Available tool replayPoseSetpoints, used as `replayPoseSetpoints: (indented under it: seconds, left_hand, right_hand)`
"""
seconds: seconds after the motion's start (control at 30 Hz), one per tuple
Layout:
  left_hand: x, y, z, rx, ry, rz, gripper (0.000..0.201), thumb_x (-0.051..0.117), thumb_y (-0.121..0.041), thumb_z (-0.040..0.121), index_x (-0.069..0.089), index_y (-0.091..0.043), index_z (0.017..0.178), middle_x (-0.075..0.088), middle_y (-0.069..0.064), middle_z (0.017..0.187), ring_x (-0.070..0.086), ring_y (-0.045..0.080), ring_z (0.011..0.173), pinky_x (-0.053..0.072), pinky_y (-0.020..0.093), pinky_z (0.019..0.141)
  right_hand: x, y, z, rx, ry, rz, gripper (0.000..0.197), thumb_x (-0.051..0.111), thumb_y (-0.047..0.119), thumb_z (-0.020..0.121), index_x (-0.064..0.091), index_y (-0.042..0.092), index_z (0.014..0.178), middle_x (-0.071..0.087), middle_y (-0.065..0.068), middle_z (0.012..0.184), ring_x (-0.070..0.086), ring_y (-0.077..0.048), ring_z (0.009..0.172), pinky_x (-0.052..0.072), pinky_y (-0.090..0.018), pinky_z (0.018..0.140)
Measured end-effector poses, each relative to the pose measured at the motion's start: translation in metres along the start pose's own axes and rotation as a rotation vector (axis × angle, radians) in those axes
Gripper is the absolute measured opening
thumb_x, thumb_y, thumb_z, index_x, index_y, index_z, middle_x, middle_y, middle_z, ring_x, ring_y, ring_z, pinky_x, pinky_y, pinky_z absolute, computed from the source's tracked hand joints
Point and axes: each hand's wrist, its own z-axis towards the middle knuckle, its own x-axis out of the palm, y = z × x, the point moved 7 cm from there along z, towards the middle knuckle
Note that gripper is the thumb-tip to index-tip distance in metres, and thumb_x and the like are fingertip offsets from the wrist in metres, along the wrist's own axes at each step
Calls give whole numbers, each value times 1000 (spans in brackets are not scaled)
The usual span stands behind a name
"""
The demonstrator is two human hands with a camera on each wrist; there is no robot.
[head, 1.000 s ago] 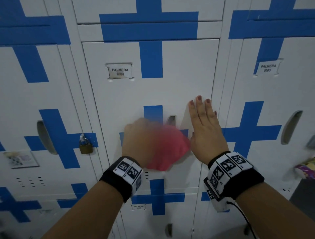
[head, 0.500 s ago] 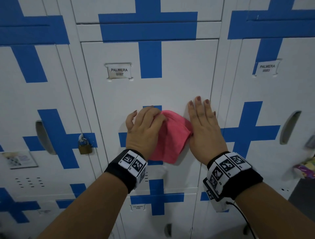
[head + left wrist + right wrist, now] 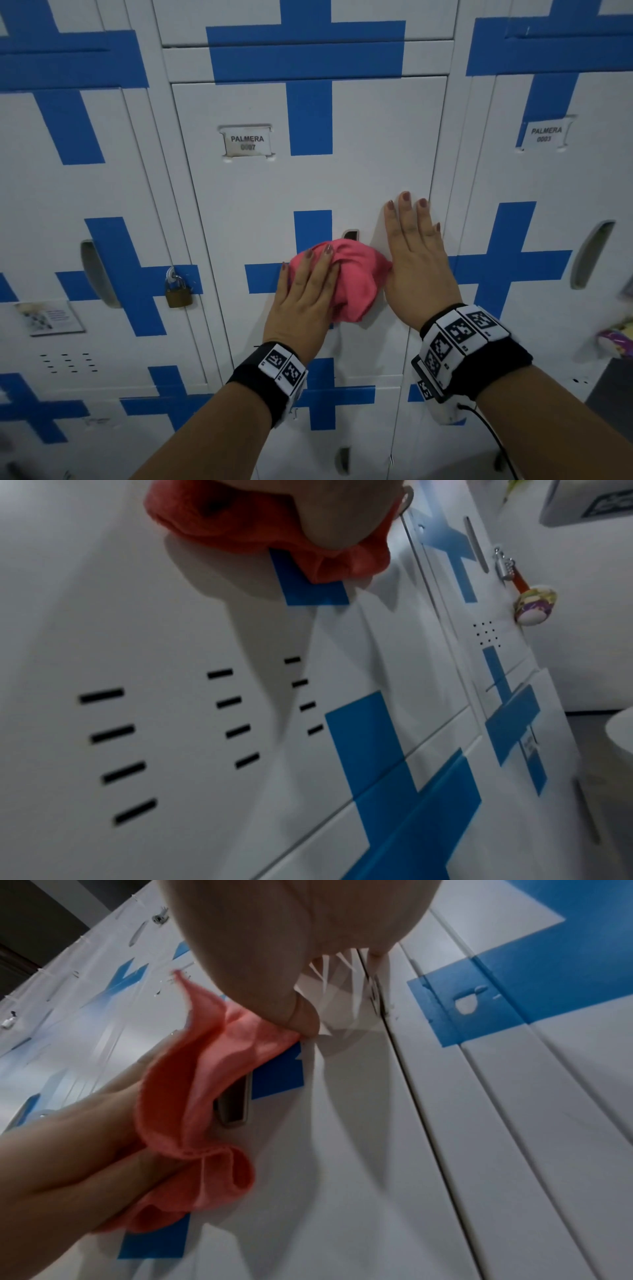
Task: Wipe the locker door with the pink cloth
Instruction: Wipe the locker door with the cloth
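Left hand (image 3: 301,301) pressing pink cloth (image 3: 349,281), right-wrist view reveals right thumb (image 3: 301,1015) touching it

The left hand (image 3: 303,301) with the pink cloth (image 3: 346,281) has moved. A second ago it was a blur in the middle of the frame. Then it slid up and a bit right, with the cloth hiding the door's handle slot (image 3: 350,235). Now hand and cloth sit lower, near the frame's middle, and the slot's top shows again.
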Motion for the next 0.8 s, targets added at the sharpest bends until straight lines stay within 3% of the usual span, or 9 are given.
replayPoseSetpoints:
  seconds: [0.07,0.2,0.33,0.43,0.57,0.7,0.8]
  left_hand:
    - [4,-2,-7,28,14,1,94,61,-35,77,5,-10,148,-18,4,156,-15,26,144,-4,49,116]
    - [14,-5,-21,92,74,-8,77,47,-31,83,8,-12,147,-18,5,157,-14,26,144,-1,49,115]
    - [25,-7,-33,151,163,25,87,61,-36,83,7,-16,148,-11,6,158,-10,28,145,-1,49,116]
    - [25,-8,-36,186,174,31,95,70,-33,78,8,-18,148,8,5,157,0,28,143,0,48,115]
    - [27,-10,-42,282,190,52,100,65,-25,76,-3,-19,150,-8,5,159,4,29,143,-2,47,115]
    - [25,-13,-45,404,178,81,91,69,-22,69,18,-17,145,17,4,152,18,27,139,2,47,113]
    - [24,-12,-43,446,164,117,78,57,-21,77,20,-15,145,17,4,153,18,28,139,1,47,114]
  right_hand:
    - [0,0,0,6,-10,-2,89,46,5,81,-11,20,148,-24,4,154,-23,-18,142,-5,-40,116]
    - [0,0,0,13,-10,-18,99,51,-1,74,-12,20,148,-24,4,154,-21,-19,142,-5,-40,116]
    - [0,1,0,15,0,-33,99,46,-4,71,-11,19,148,-22,3,155,-20,-21,143,-5,-40,115]
    - [0,1,0,20,4,-38,100,46,-5,69,-9,18,149,-22,2,155,-20,-21,143,-5,-40,115]
    - [1,1,0,27,12,-50,102,47,-6,68,-11,19,149,-24,3,154,-21,-21,142,-7,-39,114]
    - [2,1,0,29,20,-52,102,48,-6,70,-12,19,149,-25,4,154,-22,-20,142,-8,-38,114]
    - [2,2,1,31,17,-57,102,48,-5,70,-13,19,148,-26,5,153,-22,-20,142,-8,-38,114]
